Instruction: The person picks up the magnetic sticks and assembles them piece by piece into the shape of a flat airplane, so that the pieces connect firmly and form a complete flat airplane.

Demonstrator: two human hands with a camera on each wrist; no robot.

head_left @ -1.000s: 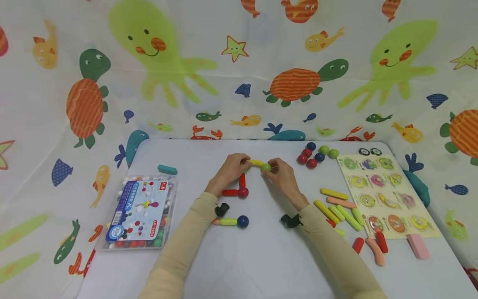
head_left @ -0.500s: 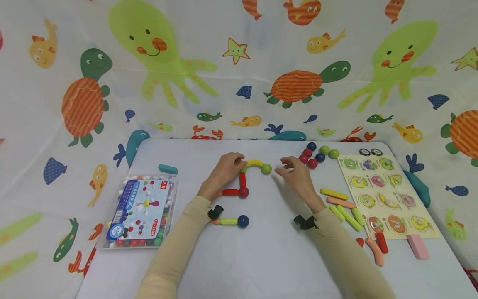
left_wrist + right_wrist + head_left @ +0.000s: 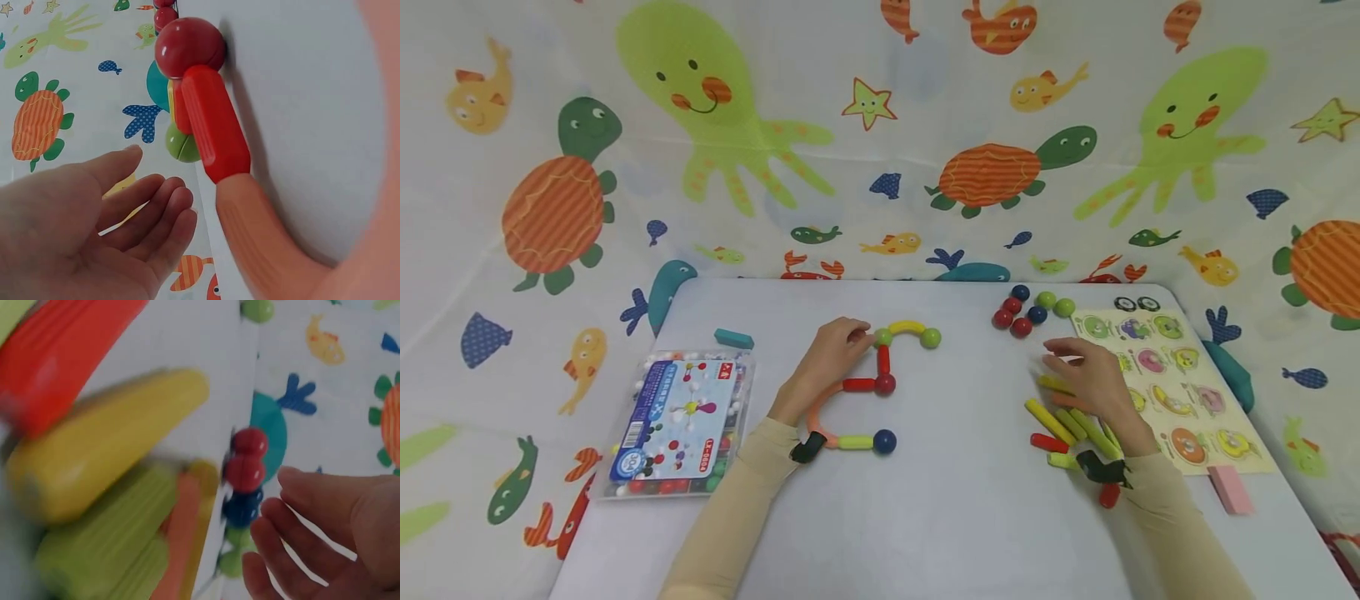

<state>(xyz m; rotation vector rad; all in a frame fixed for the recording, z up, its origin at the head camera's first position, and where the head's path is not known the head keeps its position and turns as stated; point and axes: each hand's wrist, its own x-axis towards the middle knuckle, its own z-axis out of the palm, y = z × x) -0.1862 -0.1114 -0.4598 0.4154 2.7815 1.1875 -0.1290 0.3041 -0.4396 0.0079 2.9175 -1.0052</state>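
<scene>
My left hand (image 3: 831,360) is beside the left green ball (image 3: 882,337) of a joined chain, its fingers loosely bent. Nothing sits between those fingers in the left wrist view. From that ball the chain runs along a yellow curved stick (image 3: 907,327) to another green ball (image 3: 930,337). The other way it follows a red stick (image 3: 883,361), a red ball (image 3: 885,383), a second red stick (image 3: 859,385), a pink curved stick (image 3: 816,412), a light green stick (image 3: 855,442) and a dark blue ball (image 3: 884,442). My right hand (image 3: 1090,377), holding nothing, hovers over loose coloured sticks (image 3: 1049,422).
A clear lidded box (image 3: 673,425) of balls stands on the left, a teal block (image 3: 733,339) behind it. Loose balls (image 3: 1022,326) cluster at the back right. A picture board (image 3: 1191,425) and a pink block (image 3: 1229,489) lie at the right.
My right hand has let go of the green ball and moved right, over the loose sticks. My left hand has drawn back left from the yellow curved stick.
</scene>
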